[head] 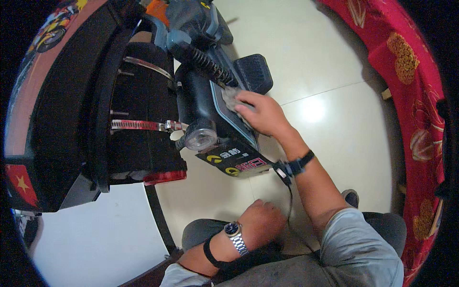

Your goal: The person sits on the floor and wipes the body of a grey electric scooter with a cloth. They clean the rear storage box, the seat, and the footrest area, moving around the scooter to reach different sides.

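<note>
My right hand (pixel 263 113) presses a crumpled grey cloth (pixel 232 98) against the blue-edged side panel (pixel 229 111) of an electric scooter's rear part. The thumb and fingers bend around the cloth, which partly hides under them. Just above it is a black coil spring shock absorber (pixel 215 66). My left hand (pixel 263 220) is curled over my lap, apart from the scooter, its fingertips hidden and slightly blurred. Below the panel, a dark mudguard flap (pixel 236 161) bears yellow logos and writing. A round clear lamp (pixel 200 138) sticks out beside it.
A black rear box (pixel 75 107) with a red reflector (pixel 22 184) overhangs the left. Metal hose clamps (pixel 138 125) circle a black case (pixel 143 93). A black footrest (pixel 254 73) juts out at the right. Red patterned fabric (pixel 405 107) hangs along the right side. A thin cable (pixel 290 204) runs past my right forearm.
</note>
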`<action>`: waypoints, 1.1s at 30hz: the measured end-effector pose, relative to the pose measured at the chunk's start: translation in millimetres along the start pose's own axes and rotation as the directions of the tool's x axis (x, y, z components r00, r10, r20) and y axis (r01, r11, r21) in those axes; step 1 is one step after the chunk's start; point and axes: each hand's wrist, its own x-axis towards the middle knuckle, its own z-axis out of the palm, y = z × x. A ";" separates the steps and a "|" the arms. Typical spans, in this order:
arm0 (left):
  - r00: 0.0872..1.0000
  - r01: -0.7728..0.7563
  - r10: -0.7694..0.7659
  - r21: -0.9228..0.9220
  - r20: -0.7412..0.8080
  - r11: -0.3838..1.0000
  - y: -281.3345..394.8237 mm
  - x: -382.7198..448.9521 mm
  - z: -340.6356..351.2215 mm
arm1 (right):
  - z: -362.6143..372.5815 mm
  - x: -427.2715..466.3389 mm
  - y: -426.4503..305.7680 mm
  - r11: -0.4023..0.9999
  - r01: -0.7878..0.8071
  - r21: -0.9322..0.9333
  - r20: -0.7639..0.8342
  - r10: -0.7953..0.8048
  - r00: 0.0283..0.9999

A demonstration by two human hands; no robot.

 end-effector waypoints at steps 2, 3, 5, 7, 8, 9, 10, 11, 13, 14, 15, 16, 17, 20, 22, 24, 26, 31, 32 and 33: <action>0.997 0.036 -0.034 -0.025 0.072 0.999 -5.2 -7.0 4.6 | 1.7 -12.9 10.9 0.948 -0.243 0.206 0.038 0.240 0.970; 0.997 0.057 -0.057 -0.008 0.057 0.998 -7.9 -10.3 6.3 | 3.9 -10.6 9.1 0.960 -0.139 0.245 -0.016 0.148 0.989; 0.996 0.087 -0.086 0.019 -0.010 0.996 -16.9 -16.9 6.9 | 10.5 4.4 -9.6 0.967 -0.048 0.252 -0.151 0.088 0.985; 0.990 0.103 -0.103 -0.010 -0.092 0.995 -21.7 -22.2 7.1 | 14.7 32.1 -35.9 0.953 0.207 0.222 -0.329 -0.127 0.936; 0.982 0.112 -0.114 -0.026 -0.148 0.993 -22.7 -23.9 7.1 | 15.5 51.5 -47.6 0.929 0.360 0.088 -0.394 -0.300 0.869; 0.986 0.116 -0.118 -0.027 -0.119 0.993 -23.5 -25.4 6.8 | 17.9 69.7 -56.9 0.899 0.434 0.061 -0.344 -0.390 0.854; 0.988 0.121 -0.123 -0.031 -0.095 0.992 -23.2 -26.7 6.2 | 23.1 80.1 -63.3 0.864 0.503 0.000 -0.290 -0.481 0.827; 0.991 0.116 -0.118 -0.052 -0.054 0.992 -22.6 -27.4 5.6 | 28.9 91.1 -66.9 0.872 0.478 -0.100 -0.126 -0.488 0.864; 0.990 0.103 -0.109 -0.063 -0.091 0.993 -21.8 -28.0 3.3 | 37.0 97.9 -61.3 0.864 0.484 -0.140 -0.012 -0.490 0.872; 0.987 0.105 -0.113 -0.071 -0.112 0.992 -21.6 -28.1 1.6 | 38.9 92.6 -53.3 0.859 0.507 -0.078 -0.057 -0.511 0.858; 0.988 0.098 -0.105 -0.072 -0.110 0.993 -21.0 -27.9 -0.1 | 39.6 82.5 -43.3 0.861 0.508 -0.026 -0.062 -0.508 0.859; 0.987 0.098 -0.106 -0.068 -0.121 0.993 -20.4 -27.2 -1.9 | 37.6 71.4 -31.7 0.844 0.536 0.024 -0.105 -0.531 0.841; 0.986 0.097 -0.104 -0.064 -0.128 0.993 -19.8 -25.9 -3.9 | 33.4 56.0 -19.1 0.860 0.477 0.183 -0.046 -0.477 0.878; 0.988 0.079 -0.088 -0.074 -0.130 0.994 -16.1 -18.0 -9.4 | 10.9 -8.8 21.7 0.825 0.229 0.516 0.113 -0.331 0.937; 0.990 0.063 -0.071 -0.067 -0.124 0.996 -12.1 -10.6 -12.3 | -3.6 -45.9 45.6 0.851 0.048 0.523 0.259 -0.213 0.942; 0.991 0.051 -0.059 -0.070 -0.120 0.996 -7.6 -4.0 -14.2 | -13.7 -67.0 63.3 0.892 -0.111 0.438 0.406 -0.086 0.910; 0.990 0.033 -0.043 -0.073 -0.136 0.997 -4.9 0.7 -15.5 | -23.1 -67.8 72.6 0.876 -0.006 0.482 0.345 -0.184 0.921; 0.990 0.050 -0.059 -0.071 -0.130 0.996 -6.9 -2.3 -15.5 | -31.9 7.9 46.7 0.809 0.195 0.554 -0.089 -0.175 0.980; 0.992 0.072 -0.079 -0.077 -0.098 0.994 -8.1 -4.4 -15.4 | -30.6 23.7 36.7 0.835 0.329 0.440 -0.143 -0.297 0.944; 0.991 0.066 -0.073 -0.063 -0.110 0.996 -9.7 -6.7 -15.0 | -25.4 41.4 25.8 0.836 0.438 0.329 -0.147 -0.413 0.899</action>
